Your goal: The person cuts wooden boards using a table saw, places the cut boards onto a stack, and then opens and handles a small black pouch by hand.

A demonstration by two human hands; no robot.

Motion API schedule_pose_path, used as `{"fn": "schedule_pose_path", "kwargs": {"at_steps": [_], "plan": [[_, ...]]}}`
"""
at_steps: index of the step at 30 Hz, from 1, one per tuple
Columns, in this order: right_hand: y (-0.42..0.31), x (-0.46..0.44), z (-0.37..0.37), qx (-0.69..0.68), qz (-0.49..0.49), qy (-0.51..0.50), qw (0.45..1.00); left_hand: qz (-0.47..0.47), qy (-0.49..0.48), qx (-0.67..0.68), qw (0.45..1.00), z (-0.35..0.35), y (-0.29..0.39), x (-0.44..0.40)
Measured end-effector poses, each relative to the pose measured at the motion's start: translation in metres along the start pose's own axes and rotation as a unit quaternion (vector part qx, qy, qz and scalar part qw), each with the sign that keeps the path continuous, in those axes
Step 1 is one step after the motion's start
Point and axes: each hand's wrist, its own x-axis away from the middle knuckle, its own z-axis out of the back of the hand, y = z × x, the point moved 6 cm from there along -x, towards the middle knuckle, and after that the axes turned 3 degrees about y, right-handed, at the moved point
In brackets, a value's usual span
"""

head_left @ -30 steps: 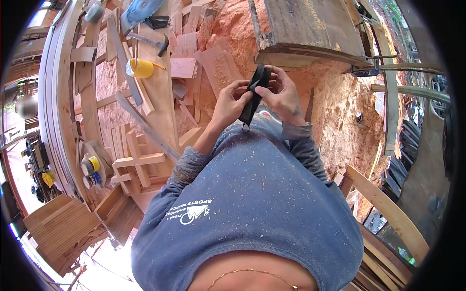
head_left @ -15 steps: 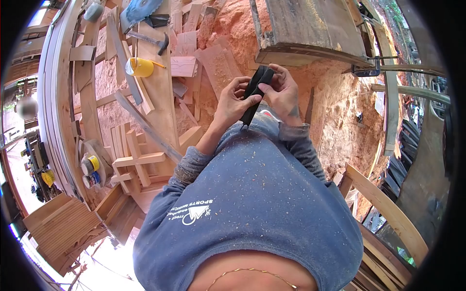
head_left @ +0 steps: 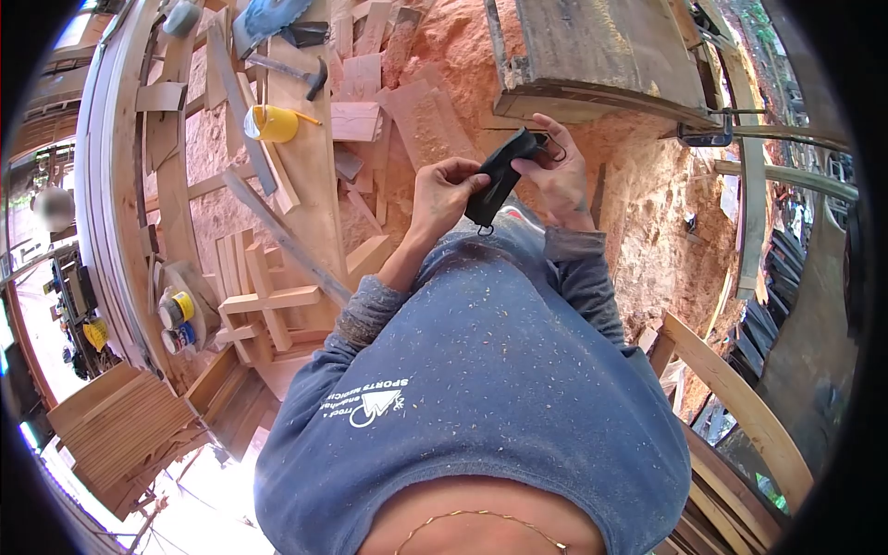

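Both hands hold a folded black face mask (head_left: pixel 502 176) in front of my waist, with thin loops showing at its lower end and near my right fingers. My left hand (head_left: pixel 442 197) pinches the mask's left side between thumb and fingers. At its upper right end, my right hand (head_left: pixel 558 185) grips it with the thumb on top, and a finger is raised beside a thin loop. The mask slants from upper right to lower left. Sawdust flecks cover the blue sweatshirt (head_left: pixel 481 370) below.
On a plank at left lie a hammer (head_left: pixel 294 74), a yellow cup (head_left: pixel 271 123) and a blue cloth-like item (head_left: pixel 264 23). Nearer stands a crossed wooden frame (head_left: pixel 268 298). Wood offcuts (head_left: pixel 356 120) litter the ground ahead. A worn wooden bench (head_left: pixel 606 55) stands at upper right, with a clamp (head_left: pixel 705 135).
The mask has turned its wider face toward me and opened out a little. My right hand has shifted slightly right and down, and a loop now shows by its fingers.
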Motion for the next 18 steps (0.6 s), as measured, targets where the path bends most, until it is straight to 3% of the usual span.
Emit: {"fn": "schedule_pose_path", "kwargs": {"at_steps": [6,11,14,18], "plan": [[-0.003,0.000,0.002,0.023,-0.017,-0.006,1.000,-0.036,0.003,-0.049,0.998,0.001,0.010,-0.002],[-0.004,0.004,-0.013,0.043,-0.014,-0.043,0.998,-0.070,-0.085,0.026,0.994,-0.020,0.031,-0.007],[-0.007,0.006,-0.021,0.025,-0.010,-0.066,0.997,-0.006,-0.095,0.058,0.994,-0.020,0.023,-0.017],[-0.013,0.006,-0.023,0.020,0.032,-0.080,0.996,-0.002,-0.072,0.058,0.996,-0.017,0.025,-0.016]]}}
